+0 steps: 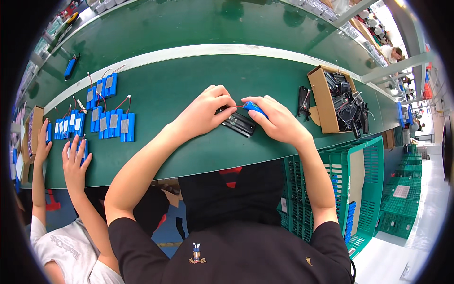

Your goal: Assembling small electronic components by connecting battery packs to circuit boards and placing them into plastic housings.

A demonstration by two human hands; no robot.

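- Nearest to us is our own chest in a black shirt [227, 251], with both bare forearms reaching up from the lower edge to a green work surface [189, 85].
- Our right hand [279, 120] is curled around a blue battery pack [255, 109], thumb and fingers closed on it, so only its upper end shows.
- Our left hand [205, 111] has its fingertips pressed together, pinching the thin red wire [238, 106] that runs to the blue pack.
- Under both hands, flat on the green surface, lies a black ribbed casing [239, 124]; the left fingers touch its upper edge and the blue pack sits just above it.
- To the right, near our right hand, a small black part [303, 100] lies on the surface beside an open cardboard box [321, 94] filled with more black parts.
- Well to the left, rows of blue battery packs [113, 124] with grey labels and red leads lie side by side on the surface.
- Farther left, another person in a grey shirt [66, 255] rests two spread hands [75, 158] on the surface among more blue packs.
- One single blue pack [71, 66] lies alone on the far strip of the surface at upper left.
- Below the surface at right stand green plastic crates [373, 180], one of which holds blue packs.
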